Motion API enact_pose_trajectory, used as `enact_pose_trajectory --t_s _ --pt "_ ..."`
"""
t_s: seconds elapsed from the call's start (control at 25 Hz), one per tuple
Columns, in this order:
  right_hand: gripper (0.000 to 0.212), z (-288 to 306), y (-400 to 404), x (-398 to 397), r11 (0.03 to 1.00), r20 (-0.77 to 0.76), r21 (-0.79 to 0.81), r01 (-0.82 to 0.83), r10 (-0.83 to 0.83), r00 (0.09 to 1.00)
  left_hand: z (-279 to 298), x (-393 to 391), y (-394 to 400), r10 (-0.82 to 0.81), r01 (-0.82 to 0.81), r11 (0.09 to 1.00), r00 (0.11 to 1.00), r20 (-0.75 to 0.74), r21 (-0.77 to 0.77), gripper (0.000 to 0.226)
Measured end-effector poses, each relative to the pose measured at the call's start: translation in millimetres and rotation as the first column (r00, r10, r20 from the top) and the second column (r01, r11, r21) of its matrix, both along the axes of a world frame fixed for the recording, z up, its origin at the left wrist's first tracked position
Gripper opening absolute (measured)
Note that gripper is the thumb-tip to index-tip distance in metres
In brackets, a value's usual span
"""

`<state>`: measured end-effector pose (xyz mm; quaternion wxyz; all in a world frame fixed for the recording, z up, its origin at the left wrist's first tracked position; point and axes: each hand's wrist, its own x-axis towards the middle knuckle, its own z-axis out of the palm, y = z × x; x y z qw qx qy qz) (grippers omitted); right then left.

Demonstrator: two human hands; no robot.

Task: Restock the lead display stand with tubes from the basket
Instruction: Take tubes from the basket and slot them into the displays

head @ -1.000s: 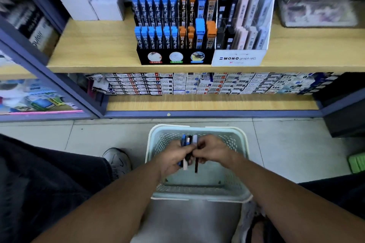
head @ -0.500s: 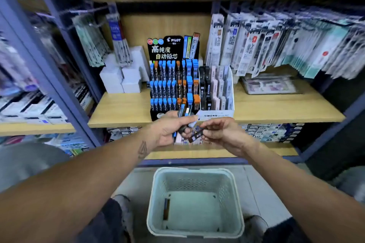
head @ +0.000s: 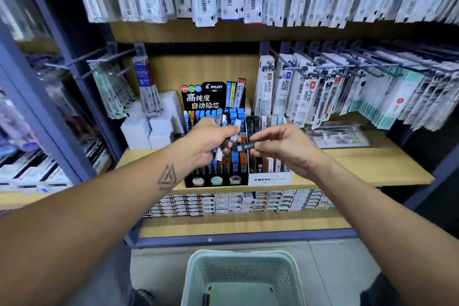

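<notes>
Left hand [head: 211, 143] grips bundle of lead tubes [head: 224, 141] | right hand [head: 280, 146] fingers pinch one black tube [head: 244, 146] (horizontal) | before Pilot display stand [head: 216, 179] at shelf [head: 347, 169] front edge | basket [head: 243, 278] on floor.

Wooden shelves [head: 360, 169] in a blue-grey metal frame [head: 49, 117] filled the view, with carded packets hanging from pegs [head: 347, 87], white boxes [head: 149, 129] stacked left, and pale floor tiles [head: 335, 268] below.

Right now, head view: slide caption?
Left hand grips tubes; right hand pinches dark tube before stand.
</notes>
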<state>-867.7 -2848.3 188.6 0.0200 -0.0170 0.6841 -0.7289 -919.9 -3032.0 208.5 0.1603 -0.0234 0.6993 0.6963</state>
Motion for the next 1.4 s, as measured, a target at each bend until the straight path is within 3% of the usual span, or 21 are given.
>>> enact_pose_trajectory --t_s 0.08,0.2,0.36,0.44,0.64,0.8,0.92,1.0,1.24,1.4 --pt "0.018 9.7 7.5 -15.7 0.996 -0.03 -0.046 0.077 -0.078 0.996 2.5 -11.1 10.0 0.074 -0.074 0.997 0.996 -0.058 -0.003 0.029" --pt "0.015 17.8 17.8 -36.0 0.993 -0.077 -0.051 0.102 -0.106 0.991 9.0 -27.8 21.9 0.128 -0.117 0.986 0.988 -0.084 0.122 0.025" --pt "0.019 21.6 22.0 -51.2 0.976 -0.14 0.216 0.04 -0.009 0.99 15.1 -41.5 30.6 0.126 -0.109 0.963 0.991 -0.053 0.246 0.011" --pt "0.021 26.9 30.6 -58.2 0.963 -0.151 0.263 0.057 -0.018 0.988 13.9 -48.2 31.9 0.12 -0.106 0.956 0.992 -0.036 0.273 0.012" --pt "0.037 29.2 51.0 -67.1 0.906 -0.122 0.406 0.119 -0.075 0.99 9.0 -55.9 31.5 0.104 -0.087 0.971 0.993 -0.064 0.221 0.008" --pt "0.021 13.0 46.3 -72.4 0.887 -0.072 0.438 0.144 -0.125 0.989 -1.8 -57.4 38.6 0.047 -0.034 0.982 0.997 -0.065 0.186 0.008" --pt "0.011 6.9 47.8 -69.3 0.899 -0.119 0.382 0.213 -0.181 0.976 -8.9 -57.2 39.1 0.031 -0.021 0.987 0.998 -0.061 0.158 0.029" --pt "0.011 2.0 47.5 -67.3 0.907 -0.109 0.348 0.238 -0.213 0.971 -9.9 -55.4 37.9 0.02 -0.009 0.989 0.997 -0.076 0.146 0.027" --pt "0.036 -11.0 43.8 -53.9 0.941 -0.032 0.338 0.016 -0.006 0.999 -14.7 -53.3 31.5 0.001 0.009 0.993 0.997 -0.079 0.115 0.032" --pt "0.03 -9.8 42.5 -50.4 0.917 -0.081 0.395 0.053 -0.023 0.996 -15.4 -52.3 30.0 0.003 0.005 0.996 0.996 -0.084 0.094 0.024"
